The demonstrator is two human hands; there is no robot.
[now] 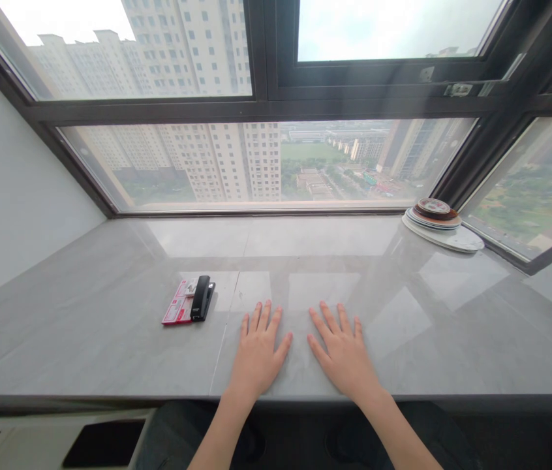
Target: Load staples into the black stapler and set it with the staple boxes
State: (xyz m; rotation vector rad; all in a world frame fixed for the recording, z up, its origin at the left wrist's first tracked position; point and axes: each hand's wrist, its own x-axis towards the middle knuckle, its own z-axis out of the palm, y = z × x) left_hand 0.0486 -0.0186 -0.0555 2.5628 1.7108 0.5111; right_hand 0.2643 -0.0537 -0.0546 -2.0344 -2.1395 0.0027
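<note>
My left hand (259,352) lies flat on the grey marble-look sill, palm down with its fingers spread. Beside it, also palm down and spread, rests my right hand (342,352); the two thumbs point toward each other with a gap between them. Neither holds anything. To the left of my left hand, apart from it, a black stapler (201,298) lies partly over a red and white card package (177,308). A small pale item (190,287) sits on the package against the stapler; its kind is too small to make out.
The grey sill (109,352) ends at a front edge near my wrists. A stack of round plates or discs (435,222) stands in the back right corner. Dark window frames (266,111) rise behind. Below the sill at left, a dark flat object (104,444) lies on a white surface.
</note>
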